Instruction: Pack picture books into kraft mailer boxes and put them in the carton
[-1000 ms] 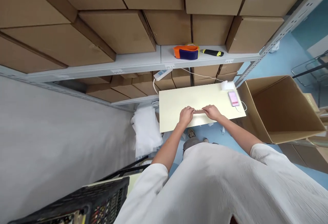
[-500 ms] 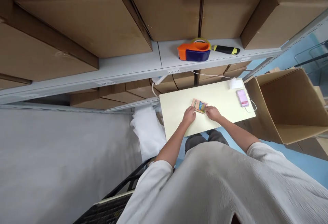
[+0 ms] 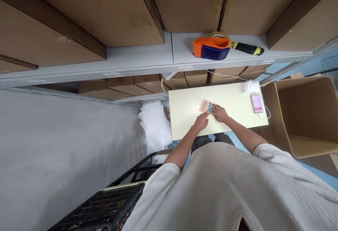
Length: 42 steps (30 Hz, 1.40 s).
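Observation:
A small flat pink printed packet [image 3: 206,106] with a blue and yellow picture lies at a slant over the pale yellow tabletop [image 3: 185,114]. Its right end is partly covered by my right hand [image 3: 221,114], whose fingers reach over the picture and hold that end. My left hand [image 3: 202,121] grips the lower edge with its fingertips, close beside the right hand. The thumbs and the packet's underside are hard to make out.
An orange and blue tape dispenser [image 3: 211,48] and a box cutter [image 3: 248,48] lie on the shelf ahead. Right of a blurred pink phone-like item [image 3: 256,103] stands an open carton [image 3: 308,111]. White foam sheets [image 3: 155,127] hang at left; a black crate [image 3: 105,203] stands lower left.
The packet has turned, its left end now higher. My right hand has slid further over the picture, and my left hand has moved from the left end to the lower edge.

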Each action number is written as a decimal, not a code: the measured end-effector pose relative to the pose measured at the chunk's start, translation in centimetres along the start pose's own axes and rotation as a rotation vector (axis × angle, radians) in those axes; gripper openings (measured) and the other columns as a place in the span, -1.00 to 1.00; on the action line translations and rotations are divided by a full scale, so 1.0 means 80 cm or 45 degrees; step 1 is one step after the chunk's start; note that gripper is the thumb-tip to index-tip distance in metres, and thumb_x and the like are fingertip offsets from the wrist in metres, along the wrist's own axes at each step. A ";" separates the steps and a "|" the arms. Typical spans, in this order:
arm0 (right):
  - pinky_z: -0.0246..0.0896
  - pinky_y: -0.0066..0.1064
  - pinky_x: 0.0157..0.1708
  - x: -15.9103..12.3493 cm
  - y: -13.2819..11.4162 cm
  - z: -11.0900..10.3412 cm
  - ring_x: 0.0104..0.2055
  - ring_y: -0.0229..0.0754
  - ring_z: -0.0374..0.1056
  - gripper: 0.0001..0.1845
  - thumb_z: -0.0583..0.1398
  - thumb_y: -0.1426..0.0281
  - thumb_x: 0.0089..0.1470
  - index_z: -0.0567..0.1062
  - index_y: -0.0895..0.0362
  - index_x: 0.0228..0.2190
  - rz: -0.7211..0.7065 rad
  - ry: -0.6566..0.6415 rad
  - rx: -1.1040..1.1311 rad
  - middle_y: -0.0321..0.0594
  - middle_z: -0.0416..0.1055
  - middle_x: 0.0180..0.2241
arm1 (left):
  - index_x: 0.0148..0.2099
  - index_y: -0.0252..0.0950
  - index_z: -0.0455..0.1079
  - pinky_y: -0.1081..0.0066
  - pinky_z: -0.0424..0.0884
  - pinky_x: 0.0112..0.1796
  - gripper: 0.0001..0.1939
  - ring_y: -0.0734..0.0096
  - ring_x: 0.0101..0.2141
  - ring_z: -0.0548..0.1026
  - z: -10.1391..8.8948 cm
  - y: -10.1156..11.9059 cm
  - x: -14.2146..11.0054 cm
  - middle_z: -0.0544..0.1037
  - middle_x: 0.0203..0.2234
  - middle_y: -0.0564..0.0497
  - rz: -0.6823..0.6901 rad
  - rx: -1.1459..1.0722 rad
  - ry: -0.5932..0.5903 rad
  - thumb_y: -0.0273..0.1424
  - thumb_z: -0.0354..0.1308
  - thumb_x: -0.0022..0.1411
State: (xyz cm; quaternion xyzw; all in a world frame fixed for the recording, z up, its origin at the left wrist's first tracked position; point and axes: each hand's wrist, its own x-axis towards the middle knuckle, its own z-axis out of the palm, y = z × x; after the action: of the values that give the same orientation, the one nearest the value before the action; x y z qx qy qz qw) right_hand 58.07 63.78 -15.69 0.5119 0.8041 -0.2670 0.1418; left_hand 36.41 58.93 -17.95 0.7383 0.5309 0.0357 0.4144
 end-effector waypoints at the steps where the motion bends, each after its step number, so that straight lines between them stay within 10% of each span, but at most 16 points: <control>1: 0.13 0.13 0.44 -0.003 -0.003 0.002 0.62 0.25 -0.06 -0.28 0.13 0.40 0.36 0.30 0.16 0.50 0.012 -0.010 -0.006 0.08 -0.01 0.63 | 0.53 -0.33 0.33 0.05 0.29 0.47 -0.36 0.04 0.48 0.35 0.001 0.000 0.000 0.38 0.51 -0.24 -0.006 0.029 -0.018 -0.48 0.07 0.45; 14: 0.08 0.15 0.41 -0.005 -0.015 -0.007 0.53 0.30 0.05 -0.26 0.13 0.34 0.35 0.28 0.15 0.49 0.193 -0.017 -0.005 0.18 0.02 0.60 | 0.59 -0.24 0.17 -0.05 0.16 0.49 -0.29 -0.02 0.57 0.16 -0.024 0.000 0.020 0.22 0.59 -0.22 -0.082 0.223 -0.129 -0.42 0.09 0.46; 24: 0.26 0.08 0.36 -0.024 -0.046 0.040 0.45 0.29 0.23 -0.27 0.19 0.30 0.33 0.35 0.13 0.46 0.329 0.024 0.186 0.21 0.24 0.48 | 0.52 -0.28 0.25 -0.19 0.24 0.42 -0.33 -0.22 0.52 0.22 -0.012 -0.005 0.028 0.14 0.60 -0.36 -0.136 0.065 -0.028 -0.42 0.14 0.41; 32: 0.46 -0.22 0.14 0.006 -0.033 0.031 0.13 0.02 0.56 -0.46 0.17 0.34 0.27 0.56 0.09 0.24 0.559 0.283 0.843 -0.04 0.61 0.19 | 0.45 -0.28 0.35 -0.05 0.32 0.42 -0.42 -0.11 0.47 0.34 -0.010 0.001 0.019 0.33 0.51 -0.31 -0.060 0.056 -0.048 -0.47 0.13 0.43; 42: 0.45 -0.33 -0.17 0.021 -0.027 0.028 -0.21 -0.07 0.52 -0.68 0.24 0.26 0.11 0.60 0.09 -0.11 0.662 0.281 1.149 -0.18 0.64 -0.25 | 0.53 -0.28 0.27 -0.01 0.24 0.49 -0.28 -0.04 0.55 0.22 -0.004 -0.011 0.016 0.28 0.56 -0.27 -0.096 -0.049 -0.101 -0.50 0.19 0.35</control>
State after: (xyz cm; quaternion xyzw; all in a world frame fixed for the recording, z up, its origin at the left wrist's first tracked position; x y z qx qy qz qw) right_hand 55.27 63.01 -17.70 0.7296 0.4659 -0.4870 -0.1164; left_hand 36.11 60.29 -18.83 0.7107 0.5407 0.0010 0.4501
